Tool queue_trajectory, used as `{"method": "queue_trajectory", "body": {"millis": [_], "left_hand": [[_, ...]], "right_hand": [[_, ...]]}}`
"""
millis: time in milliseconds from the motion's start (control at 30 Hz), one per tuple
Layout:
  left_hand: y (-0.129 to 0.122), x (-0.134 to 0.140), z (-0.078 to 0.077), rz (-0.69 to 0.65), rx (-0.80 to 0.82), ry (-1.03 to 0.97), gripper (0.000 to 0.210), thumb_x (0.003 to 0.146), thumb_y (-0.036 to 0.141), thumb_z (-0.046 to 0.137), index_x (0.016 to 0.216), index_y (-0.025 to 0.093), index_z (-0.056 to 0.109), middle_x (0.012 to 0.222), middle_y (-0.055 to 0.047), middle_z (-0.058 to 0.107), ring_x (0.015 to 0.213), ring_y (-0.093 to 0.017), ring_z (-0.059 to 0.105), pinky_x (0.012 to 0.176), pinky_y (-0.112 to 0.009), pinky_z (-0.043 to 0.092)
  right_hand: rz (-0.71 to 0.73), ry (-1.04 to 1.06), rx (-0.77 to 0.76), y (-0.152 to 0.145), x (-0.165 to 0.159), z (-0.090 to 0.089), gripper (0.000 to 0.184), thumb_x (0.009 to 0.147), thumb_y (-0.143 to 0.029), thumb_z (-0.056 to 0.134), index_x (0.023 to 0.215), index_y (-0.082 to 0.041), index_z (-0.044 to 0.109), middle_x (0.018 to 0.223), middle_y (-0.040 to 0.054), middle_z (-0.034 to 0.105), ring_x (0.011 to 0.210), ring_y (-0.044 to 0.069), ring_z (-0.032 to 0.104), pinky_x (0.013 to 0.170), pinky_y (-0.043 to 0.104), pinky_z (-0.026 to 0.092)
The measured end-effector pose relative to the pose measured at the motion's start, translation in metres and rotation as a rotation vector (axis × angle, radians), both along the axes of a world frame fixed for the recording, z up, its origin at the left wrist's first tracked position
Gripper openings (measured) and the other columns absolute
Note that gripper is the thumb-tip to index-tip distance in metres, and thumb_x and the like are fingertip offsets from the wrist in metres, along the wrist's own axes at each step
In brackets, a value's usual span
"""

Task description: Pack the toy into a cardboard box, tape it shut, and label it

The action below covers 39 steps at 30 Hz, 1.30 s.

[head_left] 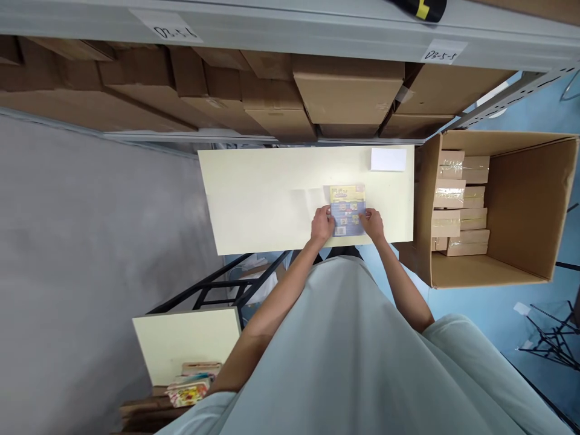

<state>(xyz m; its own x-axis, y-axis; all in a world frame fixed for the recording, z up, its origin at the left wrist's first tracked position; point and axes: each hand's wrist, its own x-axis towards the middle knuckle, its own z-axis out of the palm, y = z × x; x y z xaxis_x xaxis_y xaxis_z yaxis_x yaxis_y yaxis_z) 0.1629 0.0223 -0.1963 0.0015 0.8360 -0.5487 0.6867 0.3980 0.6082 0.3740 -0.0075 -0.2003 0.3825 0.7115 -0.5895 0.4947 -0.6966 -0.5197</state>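
A flat yellow-and-blue printed packet (347, 210) lies at the front of the cream tabletop (263, 199), with small pictures and a barcode on its upper face. It looks to be in a clear sleeve, though I cannot be sure. My left hand (322, 223) grips its left edge with the fingers curled in. At the right edge, my right hand (372, 223) pinches the packet between thumb and fingers. A white slip or small white box (388, 159) sits near the table's back right corner.
Right of the table stands an open cardboard box (521, 269) holding several small taped cartons (448, 193). A metal shelf (290, 30) packed with brown boxes (348, 90) runs along the back. Lower left, a smaller cream board (190, 338) carries colourful packs (188, 391).
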Motion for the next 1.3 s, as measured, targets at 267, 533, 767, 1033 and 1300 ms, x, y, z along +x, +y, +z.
{"method": "queue_trajectory", "body": {"millis": [267, 533, 767, 1033, 1300], "left_hand": [[0.009, -0.01, -0.012, 0.108, -0.173, -0.228, 0.041, 0.093, 0.028, 0.071, 0.134, 0.021, 0.07, 0.117, -0.011, 0.072, 0.095, -0.021, 0.07, 0.091, -0.037, 0.06], [0.001, 0.023, -0.01, 0.049, -0.192, -0.356, 0.046, 0.091, 0.024, 0.071, 0.136, 0.017, 0.068, 0.123, -0.015, 0.074, 0.1, -0.024, 0.073, 0.092, -0.04, 0.062], [-0.011, -0.006, 0.026, -0.009, -0.06, -0.426, 0.029, 0.098, 0.025, 0.066, 0.126, 0.02, 0.071, 0.135, -0.014, 0.072, 0.109, -0.024, 0.074, 0.1, -0.042, 0.062], [-0.009, -0.064, 0.056, 0.123, 0.015, -0.43, 0.026, 0.1, 0.044, 0.067, 0.111, 0.021, 0.069, 0.107, -0.007, 0.08, 0.096, -0.022, 0.077, 0.089, -0.034, 0.063], [0.012, -0.107, 0.012, 0.055, -0.143, -0.121, 0.019, 0.097, 0.023, 0.062, 0.11, 0.02, 0.076, 0.111, -0.007, 0.082, 0.104, -0.024, 0.077, 0.097, -0.035, 0.059]], "right_hand": [[-0.122, 0.196, 0.041, 0.007, 0.004, 0.012, 0.03, 0.082, -0.046, 0.075, 0.09, -0.025, 0.056, 0.093, 0.005, 0.072, 0.083, 0.022, 0.067, 0.076, 0.034, 0.056], [0.072, -0.002, 0.138, -0.008, -0.009, 0.085, 0.026, 0.092, -0.049, 0.068, 0.096, -0.027, 0.052, 0.089, 0.0023, 0.071, 0.077, 0.022, 0.068, 0.067, 0.032, 0.047], [0.154, -0.157, 0.093, -0.004, -0.059, 0.104, 0.021, 0.096, -0.044, 0.065, 0.099, -0.029, 0.05, 0.081, -0.0012, 0.069, 0.071, 0.023, 0.064, 0.067, 0.032, 0.043], [0.303, 0.007, 0.154, -0.007, -0.132, 0.092, 0.017, 0.1, -0.04, 0.065, 0.111, -0.027, 0.059, 0.119, 0.004, 0.069, 0.082, 0.018, 0.073, 0.072, 0.032, 0.053], [0.069, -0.013, 0.015, -0.015, -0.097, 0.045, 0.027, 0.095, -0.039, 0.071, 0.115, -0.022, 0.065, 0.123, 0.0107, 0.073, 0.104, 0.024, 0.075, 0.092, 0.038, 0.06]]}}
